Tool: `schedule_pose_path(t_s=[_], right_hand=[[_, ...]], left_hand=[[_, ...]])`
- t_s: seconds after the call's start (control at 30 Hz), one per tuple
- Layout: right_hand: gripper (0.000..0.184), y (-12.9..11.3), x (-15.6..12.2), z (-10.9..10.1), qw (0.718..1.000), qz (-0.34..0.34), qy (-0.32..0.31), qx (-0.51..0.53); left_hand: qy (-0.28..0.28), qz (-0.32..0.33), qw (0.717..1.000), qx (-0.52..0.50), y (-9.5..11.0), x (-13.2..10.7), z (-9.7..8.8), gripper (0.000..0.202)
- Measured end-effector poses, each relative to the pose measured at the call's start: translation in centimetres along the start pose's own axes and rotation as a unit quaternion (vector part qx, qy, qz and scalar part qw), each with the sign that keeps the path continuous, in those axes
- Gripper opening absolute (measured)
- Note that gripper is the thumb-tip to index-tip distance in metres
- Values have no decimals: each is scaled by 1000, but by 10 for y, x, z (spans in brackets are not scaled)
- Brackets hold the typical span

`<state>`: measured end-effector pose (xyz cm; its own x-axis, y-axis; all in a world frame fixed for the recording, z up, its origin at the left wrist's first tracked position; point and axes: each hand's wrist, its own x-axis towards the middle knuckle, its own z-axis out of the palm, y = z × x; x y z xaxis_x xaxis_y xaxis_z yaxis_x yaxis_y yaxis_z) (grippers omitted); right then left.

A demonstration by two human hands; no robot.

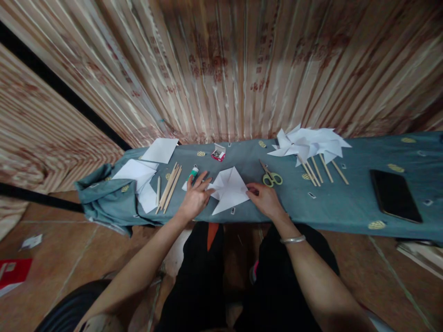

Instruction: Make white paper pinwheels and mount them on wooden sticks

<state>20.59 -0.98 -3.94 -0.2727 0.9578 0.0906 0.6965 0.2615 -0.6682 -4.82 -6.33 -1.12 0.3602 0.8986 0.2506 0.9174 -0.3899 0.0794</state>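
A partly folded white paper pinwheel (231,186) lies on the cloth-covered table in front of me, its corners cut and pointed. At its left side is my left hand (196,198), fingers spread and the thumb side touching the paper's edge. My right hand (265,198) pinches the paper's right corner between thumb and fingers. Just beyond my left hand lies a glue tube (191,178) with a green and white body, partly hidden by the fingers. Scissors (271,177) with yellow-green handles rest near my right hand. A small red open box (218,152) of pins sits behind the paper.
Finished-looking pinwheels (311,144) on sticks lie at the back right. A dark tablet or phone (395,195) is at the far right. To the left are several wooden sticks (169,189), a pencil-like stick (158,191) and white paper sheets (161,151). A curtain (221,69) hangs behind the table.
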Motion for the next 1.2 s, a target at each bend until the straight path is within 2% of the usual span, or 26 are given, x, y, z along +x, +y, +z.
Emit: schedule_pose_path(t_s=[0.07,0.17,0.23,0.37,0.5,0.6,0.7,0.8,0.97,1.13,1.2], right_hand=[[26,-2,-6,-3,1000,13,-10,3],[27,-4,-10,-7,999,23,-34,1],[26,-4,-11,-9,999,24,-48,-5],[22,-3,-13,-12,998,23,-58,-14],[18,0,-15,-16,998,23,-65,-7],[21,6,-13,-17,999,6,-22,26],[27,10,-11,-14,996,-42,12,82],[35,11,-10,-11,985,-89,-37,140],[32,7,-13,-10,971,-97,-145,161],[12,8,-12,-11,964,-94,-172,178],[10,8,-10,-8,964,-101,-168,181]], left_hand=[[14,-9,1000,7,9,-1,0,33],[47,-14,999,-20,34,-10,3,33],[40,3,996,-73,52,-16,9,30],[7,-24,993,-116,72,-20,22,23],[31,-43,990,-133,73,-18,30,15],[53,-53,985,-154,72,-19,32,17],[77,-68,979,-178,72,-22,33,20],[93,-74,973,-199,73,-26,36,20],[115,-70,966,-222,78,-33,36,20],[115,-80,964,-228,80,-35,35,19],[116,-81,962,-233,81,-35,36,19]])
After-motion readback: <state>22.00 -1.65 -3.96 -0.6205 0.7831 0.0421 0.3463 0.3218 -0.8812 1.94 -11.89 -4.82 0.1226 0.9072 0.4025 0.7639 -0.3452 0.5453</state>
